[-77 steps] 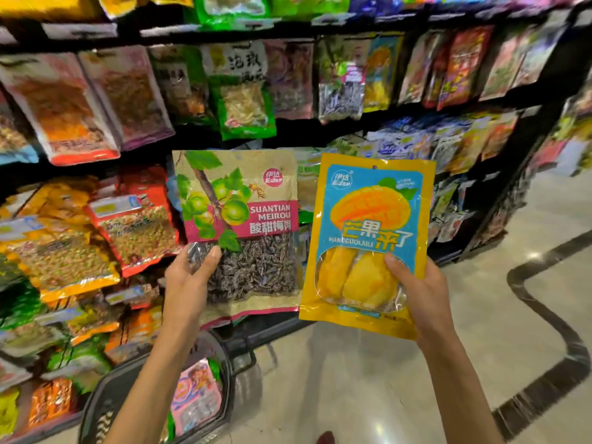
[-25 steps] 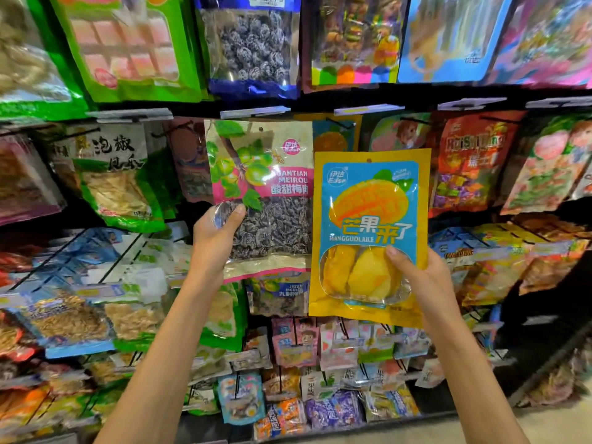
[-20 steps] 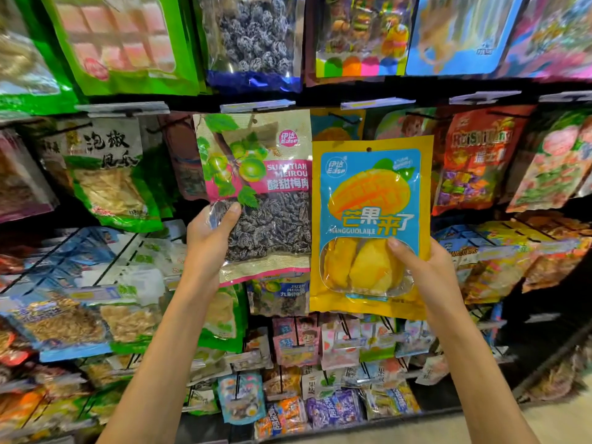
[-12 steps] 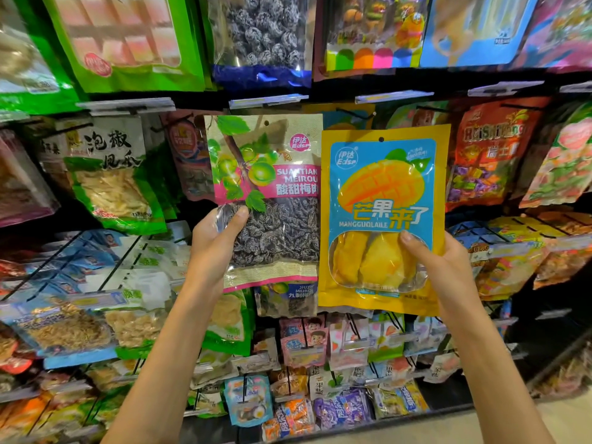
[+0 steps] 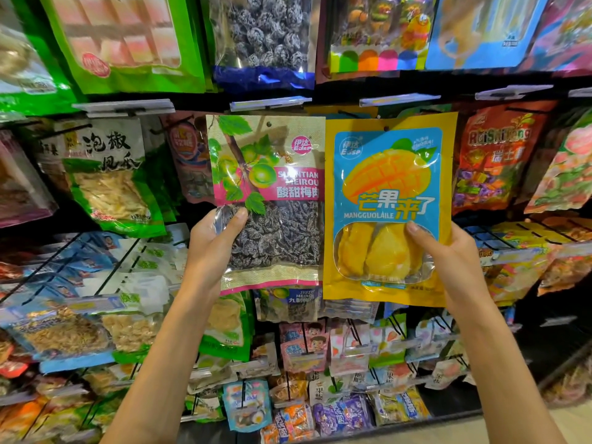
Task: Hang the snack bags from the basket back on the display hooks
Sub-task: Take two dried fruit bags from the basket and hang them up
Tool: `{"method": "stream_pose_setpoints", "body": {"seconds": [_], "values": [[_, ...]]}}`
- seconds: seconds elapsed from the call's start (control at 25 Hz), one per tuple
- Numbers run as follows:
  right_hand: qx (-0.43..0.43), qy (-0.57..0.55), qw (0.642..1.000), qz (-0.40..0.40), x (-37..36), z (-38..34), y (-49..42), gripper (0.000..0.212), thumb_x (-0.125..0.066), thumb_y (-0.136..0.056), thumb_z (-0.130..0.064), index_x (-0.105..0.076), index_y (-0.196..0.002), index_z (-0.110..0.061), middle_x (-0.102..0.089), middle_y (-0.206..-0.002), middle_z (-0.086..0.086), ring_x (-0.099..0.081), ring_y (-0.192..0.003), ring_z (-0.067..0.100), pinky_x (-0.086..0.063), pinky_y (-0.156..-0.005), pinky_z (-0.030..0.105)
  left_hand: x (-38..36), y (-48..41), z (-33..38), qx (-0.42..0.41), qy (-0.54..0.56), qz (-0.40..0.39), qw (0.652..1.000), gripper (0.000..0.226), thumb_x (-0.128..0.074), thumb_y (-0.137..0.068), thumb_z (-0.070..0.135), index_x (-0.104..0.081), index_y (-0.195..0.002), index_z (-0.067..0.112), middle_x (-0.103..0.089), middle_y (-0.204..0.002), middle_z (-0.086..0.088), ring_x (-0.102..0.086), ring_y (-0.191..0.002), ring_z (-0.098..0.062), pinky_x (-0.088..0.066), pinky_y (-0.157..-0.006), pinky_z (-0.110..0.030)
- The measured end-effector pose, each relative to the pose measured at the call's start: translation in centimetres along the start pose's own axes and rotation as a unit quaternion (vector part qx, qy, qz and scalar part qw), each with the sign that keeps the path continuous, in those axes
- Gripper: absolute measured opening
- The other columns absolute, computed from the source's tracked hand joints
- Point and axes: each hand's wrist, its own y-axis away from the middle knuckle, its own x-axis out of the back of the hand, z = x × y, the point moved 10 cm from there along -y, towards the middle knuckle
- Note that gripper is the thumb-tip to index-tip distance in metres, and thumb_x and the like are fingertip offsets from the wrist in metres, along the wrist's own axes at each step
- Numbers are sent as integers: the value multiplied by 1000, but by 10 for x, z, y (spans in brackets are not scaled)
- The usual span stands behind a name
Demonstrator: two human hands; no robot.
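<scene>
My left hand grips the lower left edge of a beige plum bag printed with green plums and a pink band. My right hand grips the lower right of a yellow and blue dried mango bag. Both bags are upright, side by side, raised in front of the middle row of the display. Their top edges sit just under the price-tag strips of that row. The hang holes near both top edges show. The hooks behind the bags are mostly hidden. The basket is out of view.
Hanging snack bags fill the rack all around: a green and white bag to the left, a red candy bag to the right, a dark plum bag above, small packets on hooks below. Floor shows at the lower right.
Both hands have lifted their bags from waist height beside the basket up to the middle hook row. In the last second the bags rose a little more, closer to the price strips.
</scene>
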Motion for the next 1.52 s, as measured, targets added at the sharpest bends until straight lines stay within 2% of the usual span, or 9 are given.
{"method": "stream_pose_setpoints", "body": {"seconds": [0.2, 0.44, 0.6, 0.76, 0.92, 1.08, 1.12, 1.28, 1.52], "values": [[-5, -2, 1000, -5, 3, 1, -18, 18, -67, -89, -26, -65, -105, -34, -74, -95, -19, -69, -88, -3, -51, -76, 23, -4, -5, 0, -1, -2, 8, 1000, 39, -65, -90, 44, -62, -126, 30, -66, -124, 15, -56, -122, -5, -37, -111, -42], [-8, -18, 999, -25, 1, 7, -41, 25, -68, -89, -20, -67, -113, -25, -75, -100, -13, -70, -92, 3, -55, -70, 16, -9, -16, -9, -2, -2, 17, 1000, 31, -62, -94, 38, -63, -123, 32, -67, -121, 15, -58, -120, -4, -38, -111, -42], [-16, -27, 998, -49, -6, 10, -56, 24, -67, -89, -19, -67, -113, -19, -75, -100, -9, -71, -92, 7, -55, -67, 16, -13, -28, -15, 4, 9, 43, 999, 19, -62, -94, 35, -66, -112, 34, -69, -116, 15, -60, -115, -3, -40, -109, -41], [-14, -31, 998, -59, -7, 10, -67, 21, -68, -89, -20, -67, -111, -21, -75, -96, -13, -71, -87, 3, -53, -63, 14, -19, -38, -18, 7, 1, 58, 998, 25, -62, -94, 36, -65, -118, 31, -68, -118, 15, -59, -115, -3, -40, -107, -37], [-19, -39, 997, -68, -2, 16, -73, 19, -67, -89, -18, -67, -107, -24, -75, -96, -14, -71, -88, 3, -53, -65, 13, -18, -48, -26, 12, -3, 79, 997, 12, -63, -94, 33, -66, -105, 34, -69, -107, 18, -59, -106, 3, -39, -106, -34], [-25, -38, 996, -78, 0, 25, -76, 22, -67, -89, -19, -67, -111, -22, -75, -98, -12, -71, -90, 4, -54, -66, 14, -25, -50, -24, 7, 11, 101, 995, 46, -60, -96, 27, -50, -138, 12, -53, -92, 28, -49, -107, -2, -33, -98, -27], [-26, -39, 996, -81, -1, 26, -77, 23, -67, -89, -19, -67, -112, -21, -75, -99, -11, -71, -90, 5, -53, -66, 14, -23, -53, -26, 9, 7, 103, 995, 47, -60, -96, 27, -49, -139, 12, -53, -93, 28, -48, -109, -3, -33, -99, -27], [-26, -46, 995, -89, -5, 32, -82, 25, -67, -89, -18, -67, -114, -20, -75, -102, -10, -71, -91, 5, -53, -66, 12, -14, -65, -40, 13, -22, 93, 995, 22, -64, -92, 36, -65, -114, 30, -69, -113, 13, -60, -114, -7, -39, -109, -40], [-27, -44, 994, -94, -23, 43, -109, 23, -68, -90, -20, -68, -113, -21, -75, -104, -8, -70, -93, 5, -54, -71, 16, -10, -80, -46, -1, -19, 110, 994, 43, -66, -90, 39, -58, -129, 22, -65, -124, 8, -57, -120, -13, -39, -108, -38]]}}
